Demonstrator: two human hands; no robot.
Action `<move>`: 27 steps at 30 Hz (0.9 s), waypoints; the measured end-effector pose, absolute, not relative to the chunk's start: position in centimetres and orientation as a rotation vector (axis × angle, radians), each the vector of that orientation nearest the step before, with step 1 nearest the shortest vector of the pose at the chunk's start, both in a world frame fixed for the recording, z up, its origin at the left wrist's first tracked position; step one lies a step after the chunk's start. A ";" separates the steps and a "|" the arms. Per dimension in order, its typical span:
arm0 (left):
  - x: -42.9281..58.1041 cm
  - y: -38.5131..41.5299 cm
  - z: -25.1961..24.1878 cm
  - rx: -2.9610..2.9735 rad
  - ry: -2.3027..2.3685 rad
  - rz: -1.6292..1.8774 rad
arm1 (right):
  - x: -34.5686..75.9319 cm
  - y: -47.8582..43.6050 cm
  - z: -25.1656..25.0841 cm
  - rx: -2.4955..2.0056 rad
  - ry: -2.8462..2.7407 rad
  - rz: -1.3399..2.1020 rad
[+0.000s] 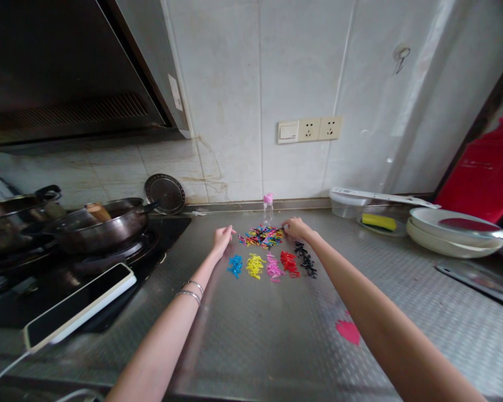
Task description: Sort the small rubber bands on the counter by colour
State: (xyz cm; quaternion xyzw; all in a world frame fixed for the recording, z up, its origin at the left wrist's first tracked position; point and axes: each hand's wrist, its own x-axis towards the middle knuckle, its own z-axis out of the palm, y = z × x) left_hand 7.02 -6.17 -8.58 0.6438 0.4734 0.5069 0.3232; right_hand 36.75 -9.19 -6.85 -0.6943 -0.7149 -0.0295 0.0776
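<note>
On the metal counter lies a mixed heap of small coloured rubber bands [262,237]. In front of it runs a row of sorted piles: blue bands [235,266], yellow bands [255,266], pink bands [273,268], red bands [289,264] and black bands [305,260]. My left hand [223,240] is at the heap's left side, fingers closed together; whatever they hold is too small to make out. At the heap's right edge my right hand [297,228] pinches what looks like a dark rubber band. Behind the heap stands a clear bottle [268,214] with a pink top.
To the left, a phone [79,307] with a cable lies partly over the black stove [171,228], where pans [104,226] stand. At right are a plastic tub [346,204], a yellow sponge [379,222], stacked bowls [452,243] and a cleaver [482,282]. A red sticker [349,331] lies near my right forearm.
</note>
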 end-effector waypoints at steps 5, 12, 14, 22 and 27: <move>7.0 -6.3 -8.5 1.698 1.241 1.330 | 36.7 -9.9 -6.3 -2.044 -2.060 -0.069; 7.0 -6.2 -8.6 1.691 1.247 1.328 | 37.8 -10.9 -5.5 -1.951 -2.005 0.066; 7.0 -6.1 -8.6 1.693 1.253 1.325 | 38.3 -11.4 -5.4 -1.913 -1.985 0.074; 7.0 -5.8 -8.8 1.697 1.256 1.326 | 39.3 -15.2 -5.2 -1.734 -1.940 0.118; 7.0 -5.9 -8.6 1.701 1.279 1.317 | 39.2 -17.7 -5.3 -1.687 -1.909 0.148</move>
